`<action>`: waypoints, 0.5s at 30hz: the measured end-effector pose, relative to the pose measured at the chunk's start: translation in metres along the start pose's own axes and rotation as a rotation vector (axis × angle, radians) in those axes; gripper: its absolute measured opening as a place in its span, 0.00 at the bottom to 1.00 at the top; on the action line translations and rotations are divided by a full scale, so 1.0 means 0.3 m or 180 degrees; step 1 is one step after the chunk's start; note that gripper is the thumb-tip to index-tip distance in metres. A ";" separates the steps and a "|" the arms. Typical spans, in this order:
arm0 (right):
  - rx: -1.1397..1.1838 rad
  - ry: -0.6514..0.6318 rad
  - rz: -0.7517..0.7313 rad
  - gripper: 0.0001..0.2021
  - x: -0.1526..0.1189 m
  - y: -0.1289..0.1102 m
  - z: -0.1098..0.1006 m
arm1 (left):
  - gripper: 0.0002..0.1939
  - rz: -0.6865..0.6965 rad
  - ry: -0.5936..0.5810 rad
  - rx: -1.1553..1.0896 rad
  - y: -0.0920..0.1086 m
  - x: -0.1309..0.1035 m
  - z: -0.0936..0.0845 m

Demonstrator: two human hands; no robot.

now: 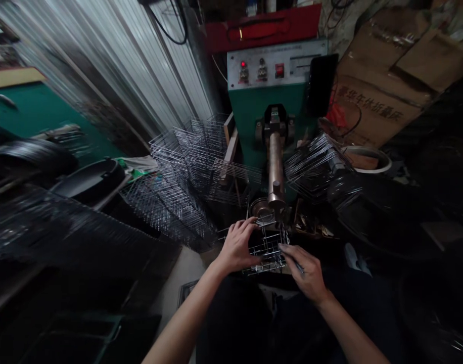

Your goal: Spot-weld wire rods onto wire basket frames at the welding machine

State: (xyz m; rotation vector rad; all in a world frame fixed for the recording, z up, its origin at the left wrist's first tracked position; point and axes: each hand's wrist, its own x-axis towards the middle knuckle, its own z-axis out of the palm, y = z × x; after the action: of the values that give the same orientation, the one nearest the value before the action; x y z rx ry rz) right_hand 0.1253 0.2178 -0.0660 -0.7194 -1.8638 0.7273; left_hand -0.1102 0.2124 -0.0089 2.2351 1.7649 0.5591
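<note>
A small wire rack (267, 250) of crossed metal rods lies in front of me, under the round arm (276, 172) of a green spot welder (250, 108). My left hand (239, 246) grips the rack's left side, fingers at the far edge and thumb at the near one. At the right side of the rack my right hand (305, 270) is closed in a pinch on a thin, dark, rod-like piece (297, 266), its tips close to the rods. I cannot make out what kind of piece it is. The welder's lower electrode (261, 208) sits just beyond the rack.
Stacked wire grids (178, 187) stand to the left. More bent wire pieces (315, 167) lie right of the welder, near a round bowl (385, 161). Behind are a cardboard box (383, 96) and a phone-like black slab (322, 83). A box of small parts (309, 222) sits below.
</note>
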 end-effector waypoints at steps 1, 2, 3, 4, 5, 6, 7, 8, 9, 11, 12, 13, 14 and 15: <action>0.0006 0.0024 -0.0017 0.17 0.007 -0.002 0.002 | 0.37 0.0011 0.0004 0.0013 -0.002 0.004 -0.003; 0.0013 0.0052 -0.0035 0.17 0.013 -0.005 0.004 | 0.37 0.0017 0.0009 0.0028 -0.005 0.007 -0.004; 0.0022 0.0074 -0.0041 0.17 0.018 -0.007 0.005 | 0.37 0.0019 0.0018 0.0040 -0.008 0.011 -0.005; 0.0032 0.0090 -0.0037 0.17 0.022 -0.009 0.007 | 0.37 0.0021 0.0017 0.0048 -0.010 0.014 -0.005; 0.0044 0.0097 -0.0018 0.16 0.024 -0.011 0.008 | 0.37 0.0017 0.0010 0.0052 -0.012 0.016 -0.004; 0.0053 0.0094 0.0020 0.16 0.024 -0.013 0.008 | 0.37 0.0012 0.0000 0.0048 -0.014 0.017 -0.002; 0.0063 0.0091 0.0069 0.15 0.024 -0.016 0.007 | 0.36 0.0005 -0.0008 0.0036 -0.014 0.018 0.001; 0.0075 0.0091 0.0124 0.15 0.022 -0.019 0.006 | 0.35 -0.0002 -0.0014 0.0017 -0.014 0.017 0.004; 0.0086 0.0097 0.0167 0.14 0.021 -0.022 0.004 | 0.35 -0.0013 -0.0012 -0.0008 -0.013 0.015 0.007; 0.0102 0.0112 0.0228 0.13 0.022 -0.028 -0.002 | 0.36 -0.0025 0.0011 -0.0068 -0.008 0.013 0.011; 0.0102 0.0121 0.0249 0.12 0.025 -0.030 -0.005 | 0.36 -0.0025 0.0028 -0.0092 -0.006 0.013 0.012; 0.0097 0.0123 0.0266 0.12 0.031 -0.031 -0.008 | 0.37 -0.0025 0.0046 -0.0104 -0.005 0.016 0.011; 0.0081 0.0131 0.0285 0.11 0.041 -0.031 -0.010 | 0.36 -0.0028 0.0072 -0.0109 -0.006 0.022 0.010; 0.0059 0.0140 0.0305 0.11 0.053 -0.029 -0.011 | 0.36 -0.0026 0.0091 -0.0110 -0.009 0.032 0.007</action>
State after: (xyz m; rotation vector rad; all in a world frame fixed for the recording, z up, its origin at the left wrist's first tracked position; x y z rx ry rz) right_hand 0.1214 0.2247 -0.0494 -0.8111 -1.7903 0.7829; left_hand -0.1098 0.2226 -0.0106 2.2065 1.7637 0.6181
